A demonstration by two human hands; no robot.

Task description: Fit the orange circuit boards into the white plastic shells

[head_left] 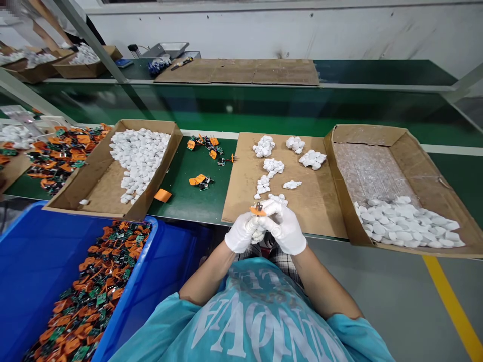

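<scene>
Bench with containers and gloved hands, seen from above. Left box (94,188), cardboard, at the bench's (181,201) near edge, left of centre: many white pieces (141,151), heaped toward its right side, with one apart near its near-left corner. Right box (381,136), cardboard, toward the bench's right end: white pieces massed along its near side, its far floor bare. Blue bin (37,251), below the near edge at left: a dense heap of orange, green and black parts (94,296); a second heap (68,151) lies on the bench left of the left box. Pieces in the heaps are too many to count. Cardboard sheet (320,206), between the boxes: about seven clumps (312,159) of white pieces. Left of the sheet: two small part clusters and one orange block (163,195) near the edge. Left hand (241,232) and right hand (286,229), in white gloves, are together at the sheet's near edge, fingertips closed on one orange part (258,210); whether they also grip a white piece cannot be told.
</scene>
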